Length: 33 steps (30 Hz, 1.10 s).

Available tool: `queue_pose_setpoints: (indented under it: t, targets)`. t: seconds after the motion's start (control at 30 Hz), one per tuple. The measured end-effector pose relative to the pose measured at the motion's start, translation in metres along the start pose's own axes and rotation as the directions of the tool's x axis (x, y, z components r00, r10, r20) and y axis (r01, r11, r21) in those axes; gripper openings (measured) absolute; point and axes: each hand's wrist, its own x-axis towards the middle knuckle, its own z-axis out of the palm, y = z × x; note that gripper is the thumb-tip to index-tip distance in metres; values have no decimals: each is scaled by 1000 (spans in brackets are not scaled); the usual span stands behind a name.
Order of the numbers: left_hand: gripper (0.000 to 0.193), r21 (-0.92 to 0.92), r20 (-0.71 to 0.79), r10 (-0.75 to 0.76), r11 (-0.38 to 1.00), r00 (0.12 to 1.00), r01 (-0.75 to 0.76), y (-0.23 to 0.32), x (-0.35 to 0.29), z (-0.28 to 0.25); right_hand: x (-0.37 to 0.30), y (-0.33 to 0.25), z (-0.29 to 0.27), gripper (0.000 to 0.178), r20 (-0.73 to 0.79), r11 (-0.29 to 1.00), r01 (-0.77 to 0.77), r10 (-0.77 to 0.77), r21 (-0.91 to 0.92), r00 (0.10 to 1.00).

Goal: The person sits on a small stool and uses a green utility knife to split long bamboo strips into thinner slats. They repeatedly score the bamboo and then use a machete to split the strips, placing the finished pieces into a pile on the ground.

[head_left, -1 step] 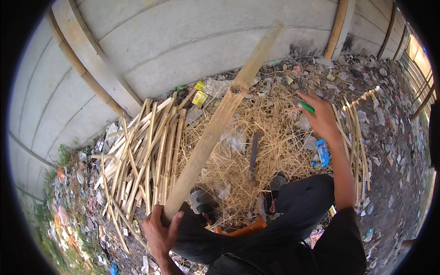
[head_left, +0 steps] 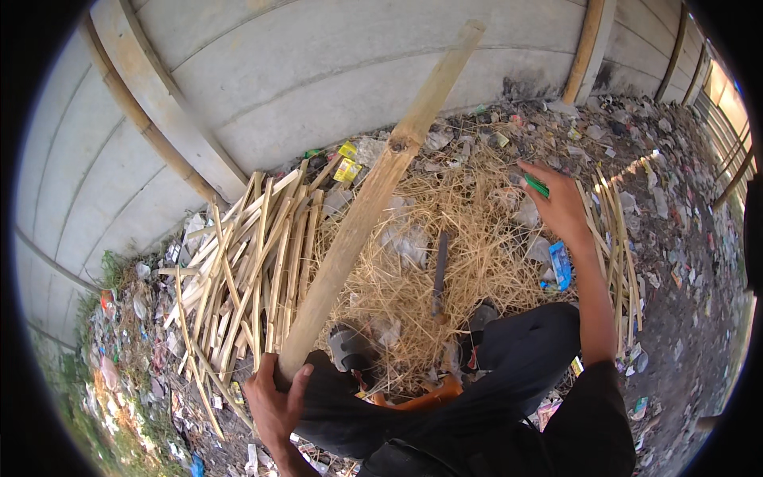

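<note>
My left hand, at the lower left, is closed round the near end of a long bamboo pole. The pole slants up and away to the right, over the straw, with a knot partway along it. On the far right side, my right hand is bent round a small green thing, perhaps a handle; the rest of it is hidden by the fingers. This hand is apart from the pole. Below, a narrow dark bar-shaped tool lies on the straw between my feet.
Split bamboo strips are heaped on the left; a smaller bundle lies right. Straw-like shavings and plastic litter cover the ground. A grey panel wall stands beyond. Something orange shows between my legs.
The bamboo pole has swung slightly to the left, its far end a little higher. My left hand has shifted slightly left with it, and the right hand has turned a little.
</note>
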Motion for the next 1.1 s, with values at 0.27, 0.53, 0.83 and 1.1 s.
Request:
queue_pose_setpoints:
  t: [0.27, 0.53, 0.83, 1.1]
  targets:
    - [54, -655, -283, -113, 748, 952, -106, 7, 49, 17, -14, -51, -5, 42, 257, 791, -95, -81, 605, 963]
    - [42, -869, -393, 278, 200, 876, -453, 56, 92, 96, -52, -103, 31, 55, 412, 711, 13, -422, 703, 808]
    - [44, -940, -312, 88, 113, 946, -321, 61, 53, 139, -50, -104, 41, 42, 613, 408, -505, -193, 760, 766]
    - [40, -959, -252, 161, 89, 954, -268, 64, 50, 140, -40, -91, 39, 41, 776, 433, -657, -199, 617, 598]
